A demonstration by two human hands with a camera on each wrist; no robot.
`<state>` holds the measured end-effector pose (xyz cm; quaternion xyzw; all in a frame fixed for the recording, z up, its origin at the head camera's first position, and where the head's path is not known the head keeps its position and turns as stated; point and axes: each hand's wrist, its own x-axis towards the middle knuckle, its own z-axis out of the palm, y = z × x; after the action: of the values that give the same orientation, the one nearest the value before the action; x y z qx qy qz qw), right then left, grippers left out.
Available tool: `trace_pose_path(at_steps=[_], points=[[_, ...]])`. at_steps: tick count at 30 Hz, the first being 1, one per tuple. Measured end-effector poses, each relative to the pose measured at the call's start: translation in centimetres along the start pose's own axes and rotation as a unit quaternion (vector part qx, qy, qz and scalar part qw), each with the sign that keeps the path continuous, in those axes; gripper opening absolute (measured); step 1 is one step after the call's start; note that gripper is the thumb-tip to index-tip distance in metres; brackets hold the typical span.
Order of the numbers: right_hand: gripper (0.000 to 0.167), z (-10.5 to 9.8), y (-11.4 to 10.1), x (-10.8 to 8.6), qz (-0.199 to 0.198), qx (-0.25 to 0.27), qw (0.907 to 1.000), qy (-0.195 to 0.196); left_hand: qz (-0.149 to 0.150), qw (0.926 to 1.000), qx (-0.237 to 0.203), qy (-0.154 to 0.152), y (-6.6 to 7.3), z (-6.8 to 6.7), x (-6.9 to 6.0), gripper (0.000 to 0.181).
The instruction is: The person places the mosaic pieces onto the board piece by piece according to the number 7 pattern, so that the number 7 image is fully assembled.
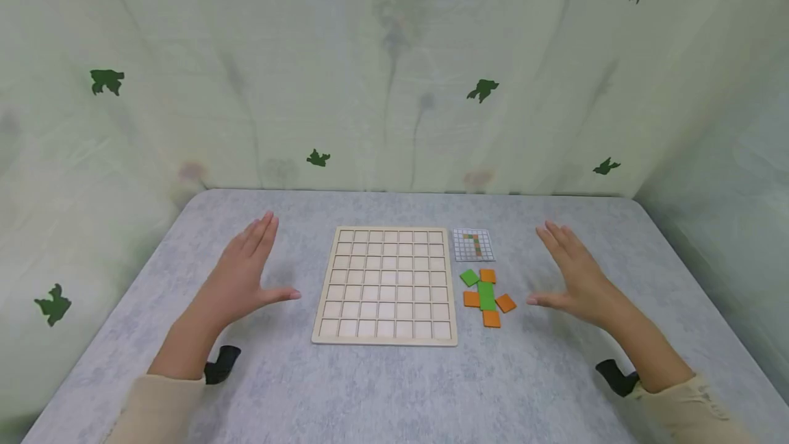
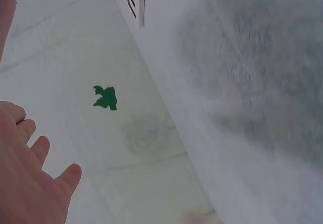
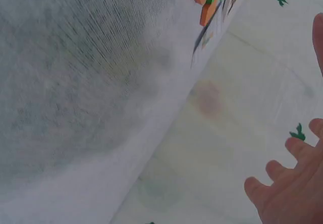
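A wooden grid board (image 1: 387, 286) with square cells lies on the table, its cells holding no tiles. Right of it is a small printed pattern card (image 1: 473, 245). Below the card lie orange tiles (image 1: 491, 319) and green tiles (image 1: 486, 296), loosely grouped, some touching. My left hand (image 1: 240, 279) is held left of the board, fingers straight and thumb apart, touching nothing. On the other side, my right hand (image 1: 576, 279) is right of the tiles in a similar pose, holding nothing. The left wrist view shows left fingers (image 2: 38, 168); the right wrist view shows right fingers (image 3: 287, 178).
The grey-blue table (image 1: 394, 396) has a far edge against a pale curtain (image 1: 345, 74) with green leaf shapes. A black strap piece (image 1: 222, 364) shows at my left wrist and another (image 1: 617, 377) at my right wrist.
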<state>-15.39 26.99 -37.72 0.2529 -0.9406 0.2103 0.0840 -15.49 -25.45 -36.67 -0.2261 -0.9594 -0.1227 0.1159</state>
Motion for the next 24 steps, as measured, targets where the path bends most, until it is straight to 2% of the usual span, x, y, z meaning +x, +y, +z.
trace_pose_path(at_steps=[4, 8, 11, 15, 20, 24], points=[[0.106, 1.3, -0.2, 0.0, 0.024, 0.066, 0.9964, -0.047, -0.015, 0.9964, -0.083, -0.01, 1.0, 1.8, 0.1, 0.121], [0.095, 2.7, -0.3, -0.1, 0.054, 0.126, 0.9859, -0.097, -0.042, 0.987, -0.147, -0.048, 2.2, 3.6, 0.4, 0.125], [0.085, 3.6, -0.3, -0.2, 0.069, 0.153, 0.9781, -0.123, -0.049, 0.9788, -0.185, -0.074, 2.9, 4.8, 0.7, 0.127], [0.07, 4.5, 0.0, -0.3, 0.068, 0.163, 0.9734, -0.146, -0.051, 0.9689, -0.221, -0.1, 3.4, 5.8, 0.7, 0.128], [0.054, 5.3, 0.4, -0.4, 0.053, 0.17, 0.9722, -0.152, -0.065, 0.9537, -0.26, -0.137, 3.4, 6.7, 0.1, 0.127], [0.042, 5.6, 0.6, -0.5, 0.038, 0.165, 0.9742, -0.149, -0.062, 0.9492, -0.262, -0.163, 3.2, 7.2, -0.3, 0.127]])
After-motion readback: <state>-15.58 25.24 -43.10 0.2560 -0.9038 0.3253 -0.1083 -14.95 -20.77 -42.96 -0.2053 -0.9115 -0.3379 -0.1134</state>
